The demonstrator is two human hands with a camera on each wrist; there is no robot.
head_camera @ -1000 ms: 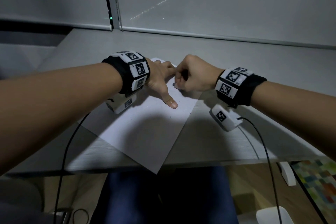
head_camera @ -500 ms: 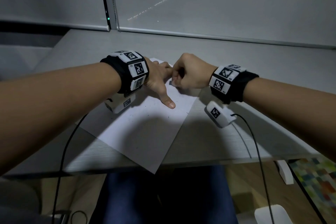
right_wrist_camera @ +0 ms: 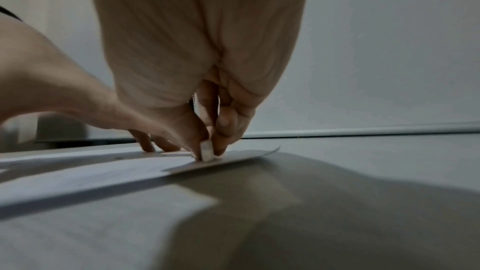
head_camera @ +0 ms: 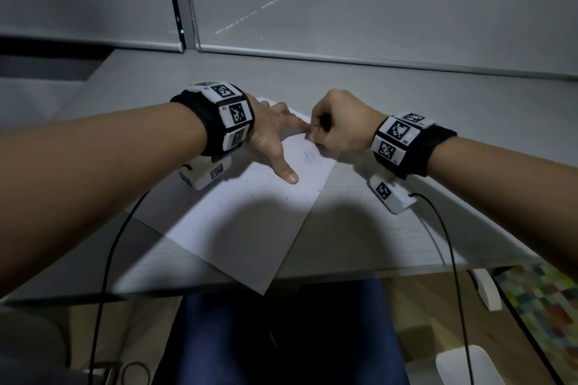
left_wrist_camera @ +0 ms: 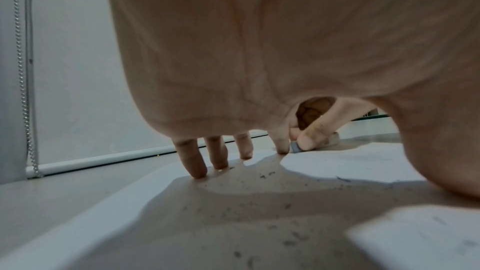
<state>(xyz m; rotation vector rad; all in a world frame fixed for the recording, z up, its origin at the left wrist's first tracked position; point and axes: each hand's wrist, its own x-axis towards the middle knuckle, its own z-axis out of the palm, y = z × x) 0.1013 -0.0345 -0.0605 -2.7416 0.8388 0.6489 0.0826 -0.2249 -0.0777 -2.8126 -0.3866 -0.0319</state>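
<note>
A white sheet of paper (head_camera: pixel 237 222) lies at an angle on the grey desk, its near corner over the front edge. My left hand (head_camera: pixel 275 134) presses it flat with straight, spread fingers (left_wrist_camera: pixel 196 161) and the thumb stretched toward me. My right hand (head_camera: pixel 336 125) pinches a small white eraser (right_wrist_camera: pixel 206 152) between thumb and fingers and holds it down on the paper's far right part, right beside the left index fingertip. Faint pencil marks (head_camera: pixel 309 156) and dark eraser crumbs (left_wrist_camera: pixel 267 175) lie on the sheet.
The grey desk (head_camera: pixel 391 237) runs back to a window with lowered blinds (head_camera: pixel 375 9) and a bead chain (left_wrist_camera: pixel 22 69). Black cables (head_camera: pixel 453 259) hang from both wrist cameras over the front edge. On the floor lie a colourful mat (head_camera: pixel 544 306) and white objects (head_camera: pixel 463 366).
My right hand with the eraser has shifted slightly back and left along the paper, in small rubbing strokes. My left hand has stayed pressed on the sheet.
</note>
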